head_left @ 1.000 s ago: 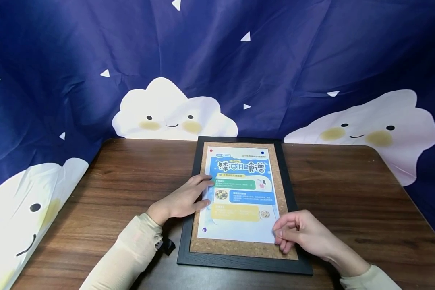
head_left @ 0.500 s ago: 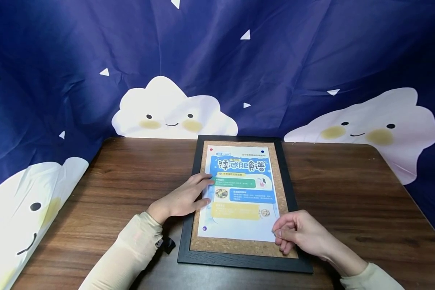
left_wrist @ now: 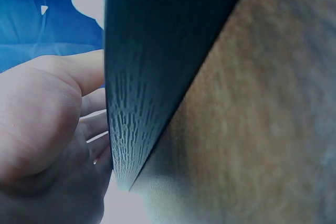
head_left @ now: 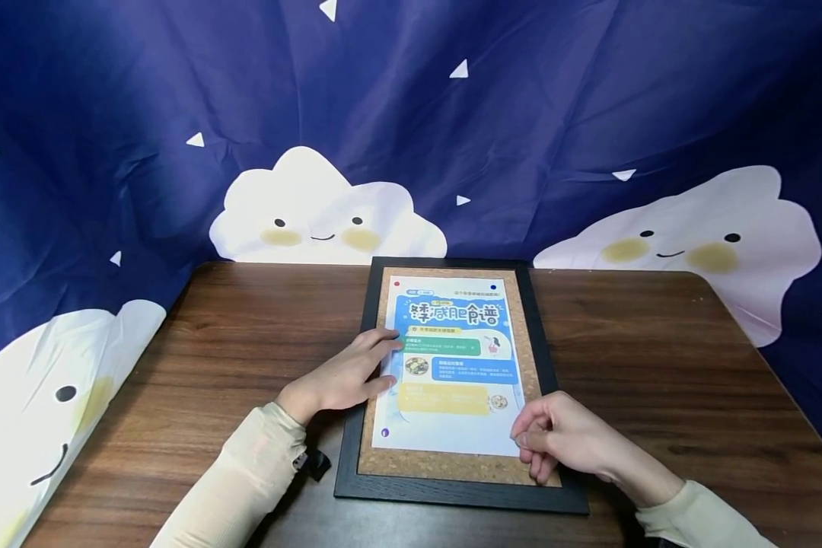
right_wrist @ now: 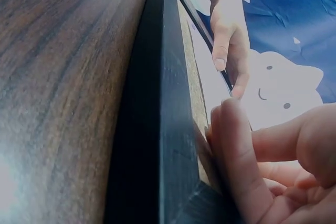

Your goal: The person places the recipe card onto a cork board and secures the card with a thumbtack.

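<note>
A printed poster (head_left: 445, 440) with Chinese text lies on a cork board (head_left: 438, 466) in a black frame (head_left: 462, 495). Round pin heads mark three of its corners: a red pin (head_left: 396, 284), a blue pin (head_left: 493, 288) and a purple pin (head_left: 385, 432). My left hand (head_left: 345, 378) rests over the frame's left side, its fingertips on the poster's left edge. At the lower right corner, thumb and forefinger of my right hand (head_left: 565, 438) pinch together on something small that the fingertips hide. In the right wrist view these fingers (right_wrist: 236, 145) are beside the frame's inner edge.
The board lies flat on a brown wooden table (head_left: 260, 320), close to its front. Behind the table hangs a dark blue curtain (head_left: 411, 91) with white clouds. A small black object (head_left: 317, 464) lies beside the left sleeve.
The right hand has shifted very slightly left and up at the corner. The left hand and the board stay in place; the whole view has moved a little.
</note>
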The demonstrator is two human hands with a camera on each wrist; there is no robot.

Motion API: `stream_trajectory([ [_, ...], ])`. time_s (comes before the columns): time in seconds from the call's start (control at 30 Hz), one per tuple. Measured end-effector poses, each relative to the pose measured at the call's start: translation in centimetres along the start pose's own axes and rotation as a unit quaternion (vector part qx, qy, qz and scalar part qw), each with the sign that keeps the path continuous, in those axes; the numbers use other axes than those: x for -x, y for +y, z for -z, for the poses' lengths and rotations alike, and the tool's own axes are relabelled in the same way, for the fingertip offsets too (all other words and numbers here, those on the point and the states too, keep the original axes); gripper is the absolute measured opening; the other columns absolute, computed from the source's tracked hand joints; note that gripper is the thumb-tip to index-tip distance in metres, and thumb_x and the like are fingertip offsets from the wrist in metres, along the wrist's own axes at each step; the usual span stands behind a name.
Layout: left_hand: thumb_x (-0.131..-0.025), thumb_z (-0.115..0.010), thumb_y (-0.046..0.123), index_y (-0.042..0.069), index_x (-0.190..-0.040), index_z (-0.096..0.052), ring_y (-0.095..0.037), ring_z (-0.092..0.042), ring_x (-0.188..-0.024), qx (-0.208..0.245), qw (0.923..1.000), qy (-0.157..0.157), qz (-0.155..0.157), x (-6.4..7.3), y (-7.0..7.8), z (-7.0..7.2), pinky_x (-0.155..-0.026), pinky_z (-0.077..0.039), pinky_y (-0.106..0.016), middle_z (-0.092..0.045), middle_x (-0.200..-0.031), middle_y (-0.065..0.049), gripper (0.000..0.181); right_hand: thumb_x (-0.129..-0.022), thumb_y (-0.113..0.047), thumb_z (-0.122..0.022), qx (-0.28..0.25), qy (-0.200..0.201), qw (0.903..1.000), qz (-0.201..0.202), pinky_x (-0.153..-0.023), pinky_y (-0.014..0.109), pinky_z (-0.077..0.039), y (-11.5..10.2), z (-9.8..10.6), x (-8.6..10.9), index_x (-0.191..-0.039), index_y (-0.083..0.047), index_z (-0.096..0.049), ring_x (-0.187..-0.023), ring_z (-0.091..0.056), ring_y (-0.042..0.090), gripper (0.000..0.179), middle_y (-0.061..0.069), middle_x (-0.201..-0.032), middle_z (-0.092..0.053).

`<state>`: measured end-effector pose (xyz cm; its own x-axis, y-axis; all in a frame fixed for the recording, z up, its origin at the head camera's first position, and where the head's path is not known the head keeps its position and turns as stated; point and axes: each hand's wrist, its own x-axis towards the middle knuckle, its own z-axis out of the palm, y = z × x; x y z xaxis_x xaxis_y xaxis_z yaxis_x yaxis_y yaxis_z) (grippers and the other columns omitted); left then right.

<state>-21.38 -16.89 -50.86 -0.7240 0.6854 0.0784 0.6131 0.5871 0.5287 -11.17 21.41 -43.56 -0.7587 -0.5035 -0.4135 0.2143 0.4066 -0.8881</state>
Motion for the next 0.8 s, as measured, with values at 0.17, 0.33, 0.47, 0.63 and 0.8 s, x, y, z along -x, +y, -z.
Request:
stream_trajectory([
  [0.17,-0.111,-0.059,0.044,0.009,-0.164,-0.045,-0.03,-0.03,-0.163,-0.004,1.0,-0.002,0.004,0.05,-0.23,-0.11,-0.124,-0.041,-0.054,-0.032,-0.175,-0.008,0.064,-0.099,0.001,-0.065,-0.013,-0.006,0.9998,-0.011,-0.059,0.031,-0.064,0.24,0.35,-0.18,-0.105,0.01,-0.071,-0.063,-0.071,0.015,0.013,0.01,-0.078,-0.072],
  [0.33,-0.111,-0.061,0.04,0.01,-0.164,-0.045,-0.029,-0.029,-0.163,0.001,0.9999,-0.008,0.009,0.03,-0.17,-0.13,-0.125,-0.04,-0.054,-0.031,-0.175,-0.007,0.063,-0.1,-0.002,-0.066,-0.041,-0.025,0.9988,-0.01,-0.062,0.03,-0.064,0.69,0.77,0.01,-0.107,0.011,-0.07,-0.066,-0.073,0.013,0.016,0.01,-0.081,-0.074],
  [0.47,-0.111,-0.062,0.038,0.009,-0.163,-0.046,-0.029,-0.03,-0.163,0.001,1.0,-0.005,0.006,-0.02,-0.17,-0.17,-0.124,-0.041,-0.053,-0.031,-0.175,-0.007,0.062,-0.099,-0.003,-0.066,-0.056,-0.037,0.9978,-0.001,-0.062,0.029,-0.064,0.83,0.98,0.2,-0.107,0.013,-0.069,-0.066,-0.074,0.012,0.018,0.01,-0.082,-0.075],
  [0.63,-0.111,-0.061,0.04,0.01,-0.164,-0.045,-0.029,-0.03,-0.162,-0.008,0.9999,-0.006,0.004,-0.09,-0.27,-0.28,-0.125,-0.041,-0.053,-0.031,-0.175,-0.007,0.063,-0.098,-0.004,-0.068,-0.054,-0.035,0.9979,-0.005,-0.061,0.029,-0.064,0.71,0.99,0.15,-0.106,0.012,-0.07,-0.065,-0.073,0.012,0.018,0.01,-0.081,-0.076],
  [0.8,-0.112,-0.059,0.041,0.011,-0.165,-0.044,-0.028,-0.029,-0.163,-0.018,0.9998,-0.007,0.005,-0.18,-0.46,-0.45,-0.125,-0.04,-0.052,-0.03,-0.176,-0.007,0.063,-0.098,-0.005,-0.069,-0.039,-0.027,0.9988,-0.011,-0.061,0.031,-0.064,0.43,0.87,0.04,-0.106,0.01,-0.071,-0.064,-0.073,0.013,0.017,0.01,-0.08,-0.075],
])
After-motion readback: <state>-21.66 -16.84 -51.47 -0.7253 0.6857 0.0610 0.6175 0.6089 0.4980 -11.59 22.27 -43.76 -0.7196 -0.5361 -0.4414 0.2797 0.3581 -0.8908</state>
